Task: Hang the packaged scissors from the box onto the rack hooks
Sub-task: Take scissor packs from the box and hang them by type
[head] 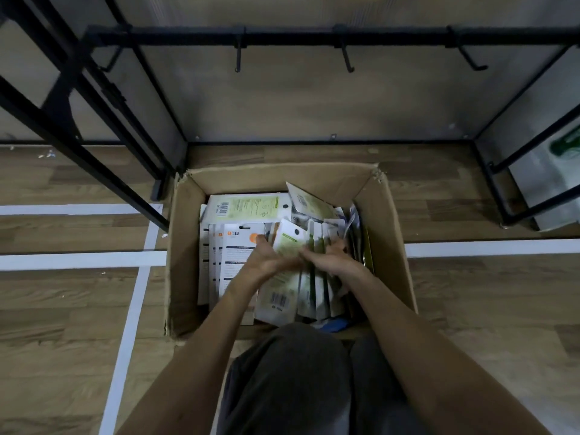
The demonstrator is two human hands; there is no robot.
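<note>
Box (185, 246) top open; packs (241, 207) crammed edge-to-edge inside. Hooks (348, 58) jut free fwd of rack bar (282, 39), open air btwn.

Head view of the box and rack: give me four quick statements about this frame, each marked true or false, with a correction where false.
1. The left hand and the right hand are both inside the cardboard box. True.
2. The rack hooks already carry packages. False: the hooks in view hang bare.
3. The box stands on a table. False: it stands on the wooden floor.
4. A package with a barcode lies flat at the far end of the box. True.
</note>
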